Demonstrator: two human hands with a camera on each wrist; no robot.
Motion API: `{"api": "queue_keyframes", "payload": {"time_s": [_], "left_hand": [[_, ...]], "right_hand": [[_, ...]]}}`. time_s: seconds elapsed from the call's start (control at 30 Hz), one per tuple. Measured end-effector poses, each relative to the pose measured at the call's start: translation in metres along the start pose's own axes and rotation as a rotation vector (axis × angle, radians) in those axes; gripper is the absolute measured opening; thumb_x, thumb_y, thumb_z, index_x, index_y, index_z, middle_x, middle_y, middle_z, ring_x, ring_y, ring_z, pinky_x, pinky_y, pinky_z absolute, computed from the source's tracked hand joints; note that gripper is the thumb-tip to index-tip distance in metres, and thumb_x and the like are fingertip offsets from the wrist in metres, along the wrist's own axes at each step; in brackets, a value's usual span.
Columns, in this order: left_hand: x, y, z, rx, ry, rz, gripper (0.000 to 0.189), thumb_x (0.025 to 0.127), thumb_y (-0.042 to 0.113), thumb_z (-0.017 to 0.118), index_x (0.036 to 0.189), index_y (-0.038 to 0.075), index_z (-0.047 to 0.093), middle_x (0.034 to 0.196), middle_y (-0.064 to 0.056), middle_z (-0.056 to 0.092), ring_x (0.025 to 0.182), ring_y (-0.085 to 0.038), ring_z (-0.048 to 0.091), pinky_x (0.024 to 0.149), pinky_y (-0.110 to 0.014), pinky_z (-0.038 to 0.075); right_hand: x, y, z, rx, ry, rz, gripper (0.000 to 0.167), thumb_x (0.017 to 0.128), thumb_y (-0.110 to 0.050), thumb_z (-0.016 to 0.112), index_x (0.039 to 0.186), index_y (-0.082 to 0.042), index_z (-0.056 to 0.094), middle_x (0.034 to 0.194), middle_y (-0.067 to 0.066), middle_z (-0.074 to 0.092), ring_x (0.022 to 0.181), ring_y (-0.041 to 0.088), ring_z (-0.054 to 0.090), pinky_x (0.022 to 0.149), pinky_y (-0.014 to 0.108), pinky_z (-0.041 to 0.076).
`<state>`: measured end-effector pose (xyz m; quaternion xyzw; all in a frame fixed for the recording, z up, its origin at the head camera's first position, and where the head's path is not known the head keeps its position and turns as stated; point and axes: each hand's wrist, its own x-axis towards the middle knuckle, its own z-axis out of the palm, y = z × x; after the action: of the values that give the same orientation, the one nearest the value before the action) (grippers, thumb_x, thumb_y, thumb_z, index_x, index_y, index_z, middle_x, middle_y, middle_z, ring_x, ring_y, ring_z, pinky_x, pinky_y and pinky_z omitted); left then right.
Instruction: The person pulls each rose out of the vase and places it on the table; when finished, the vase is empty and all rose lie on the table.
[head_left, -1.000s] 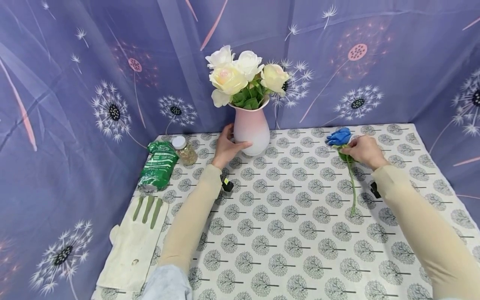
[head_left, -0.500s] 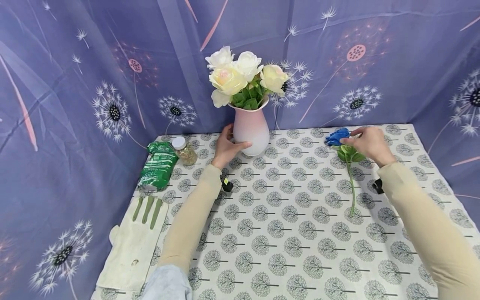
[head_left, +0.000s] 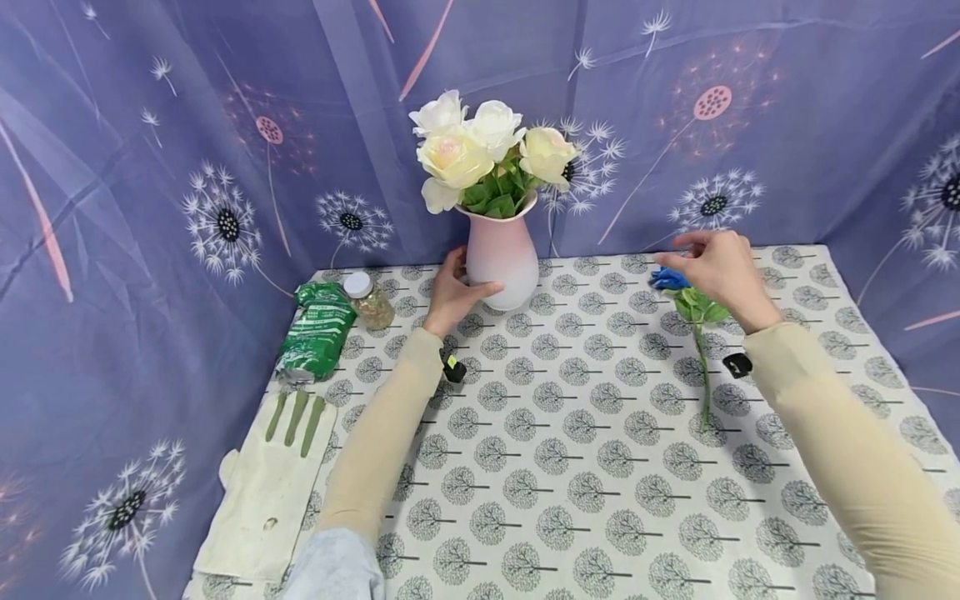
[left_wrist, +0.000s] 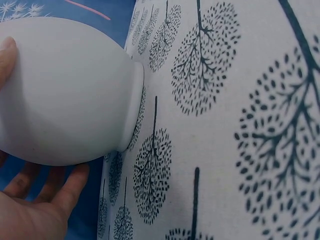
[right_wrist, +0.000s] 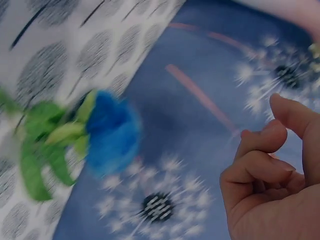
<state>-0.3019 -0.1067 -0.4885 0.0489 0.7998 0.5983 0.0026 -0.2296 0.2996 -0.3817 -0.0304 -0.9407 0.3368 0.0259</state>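
Observation:
A pink-and-white vase [head_left: 504, 262] stands upright near the back edge of the cloth. White and pale yellow roses [head_left: 456, 158] with green leaves fill its mouth. My left hand [head_left: 453, 296] holds the vase's left side, thumb across the front; in the left wrist view its fingers [left_wrist: 70, 192] curve around the white body [left_wrist: 65, 95]. On the right a blue rose [head_left: 670, 277] with a green stem lies on the cloth. Just above its bloom is my right hand [head_left: 723, 271], loosely bent and holding nothing; the right wrist view shows the blue rose [right_wrist: 112, 135] apart from it.
At the left stand a green packet [head_left: 318, 333] and a white-capped jar [head_left: 371, 302]. Nearer lies a pale work glove [head_left: 262, 500] with green finger strips. A purple dandelion-print curtain [head_left: 637, 133] hangs behind the tree-print tablecloth [head_left: 570, 433].
My right hand lets go of the blue rose near its leaves, then rises and shifts slightly left above the bloom. The rose stays lying on the cloth. My left hand remains on the vase.

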Motion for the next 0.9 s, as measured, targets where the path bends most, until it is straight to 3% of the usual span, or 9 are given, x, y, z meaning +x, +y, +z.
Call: {"api": "queue_keyframes", "payload": {"time_s": [0.17, 0.27, 0.3, 0.33, 0.37, 0.53, 0.57, 0.9], "left_hand": [[0.000, -0.001, -0.001, -0.012, -0.002, 0.003, 0.107, 0.079, 0.024, 0.099, 0.167, 0.012, 0.038, 0.153, -0.022, 0.057, 0.138, -0.040, 0.060, 0.117, -0.053, 0.055], [0.001, -0.001, 0.000, -0.021, -0.008, 0.007, 0.107, 0.080, 0.024, 0.098, 0.168, 0.012, 0.037, 0.154, -0.022, 0.057, 0.138, -0.040, 0.060, 0.116, -0.053, 0.056], [0.001, -0.001, 0.000, -0.023, -0.011, 0.008, 0.107, 0.080, 0.024, 0.098, 0.168, 0.012, 0.037, 0.154, -0.022, 0.057, 0.138, -0.040, 0.060, 0.116, -0.053, 0.056], [0.001, -0.001, 0.000, -0.022, -0.011, 0.009, 0.108, 0.080, 0.025, 0.098, 0.168, 0.012, 0.037, 0.154, -0.022, 0.057, 0.138, -0.040, 0.060, 0.116, -0.053, 0.056], [0.001, -0.001, 0.000, -0.021, -0.011, 0.006, 0.108, 0.080, 0.025, 0.098, 0.168, 0.012, 0.037, 0.154, -0.022, 0.057, 0.138, -0.039, 0.060, 0.116, -0.053, 0.056], [0.000, 0.000, 0.000, -0.025, -0.007, -0.001, 0.108, 0.079, 0.024, 0.099, 0.167, 0.012, 0.038, 0.153, -0.023, 0.057, 0.137, -0.041, 0.060, 0.116, -0.055, 0.056], [0.000, 0.000, 0.000, -0.026, -0.005, -0.002, 0.108, 0.079, 0.024, 0.099, 0.167, 0.012, 0.038, 0.153, -0.023, 0.057, 0.137, -0.041, 0.060, 0.116, -0.055, 0.056], [0.001, -0.002, 0.000, -0.018, 0.001, -0.010, 0.109, 0.077, 0.026, 0.100, 0.167, 0.013, 0.039, 0.152, -0.022, 0.058, 0.135, -0.039, 0.061, 0.115, -0.053, 0.056]], "right_hand": [[-0.004, -0.034, 0.013, 0.099, 0.045, -0.068, 0.048, 0.098, -0.038, 0.083, 0.128, -0.002, 0.077, 0.070, -0.009, 0.063, 0.056, 0.010, 0.051, 0.074, 0.033, 0.045], [-0.005, -0.053, 0.020, 0.181, 0.071, -0.095, 0.043, 0.097, -0.036, 0.084, 0.125, -0.004, 0.079, 0.068, -0.012, 0.063, 0.055, 0.008, 0.051, 0.079, 0.030, 0.044], [-0.005, -0.060, 0.022, 0.202, 0.077, -0.100, 0.041, 0.097, -0.035, 0.084, 0.123, -0.004, 0.079, 0.068, -0.013, 0.063, 0.056, 0.007, 0.051, 0.070, 0.028, 0.044], [-0.005, -0.066, 0.025, 0.227, 0.086, -0.104, 0.039, 0.097, -0.035, 0.084, 0.122, -0.005, 0.080, 0.067, -0.014, 0.063, 0.056, 0.007, 0.051, 0.078, 0.026, 0.046], [-0.004, -0.072, 0.028, 0.250, 0.096, -0.115, 0.036, 0.097, -0.033, 0.084, 0.121, -0.005, 0.081, 0.067, -0.016, 0.063, 0.057, 0.006, 0.052, 0.078, 0.025, 0.046], [0.002, -0.099, 0.049, 0.340, 0.151, -0.173, 0.028, 0.098, -0.028, 0.083, 0.115, -0.007, 0.084, 0.063, -0.022, 0.061, 0.055, 0.003, 0.050, 0.065, 0.018, 0.047], [0.005, -0.104, 0.053, 0.359, 0.163, -0.186, 0.026, 0.098, -0.027, 0.083, 0.115, -0.007, 0.084, 0.062, -0.023, 0.061, 0.053, 0.002, 0.049, 0.054, 0.020, 0.042], [0.029, -0.146, 0.084, 0.634, 0.204, -0.205, 0.022, 0.099, -0.019, 0.082, 0.115, -0.006, 0.085, 0.058, -0.016, 0.058, 0.051, 0.002, 0.043, 0.047, 0.019, 0.032]]}}
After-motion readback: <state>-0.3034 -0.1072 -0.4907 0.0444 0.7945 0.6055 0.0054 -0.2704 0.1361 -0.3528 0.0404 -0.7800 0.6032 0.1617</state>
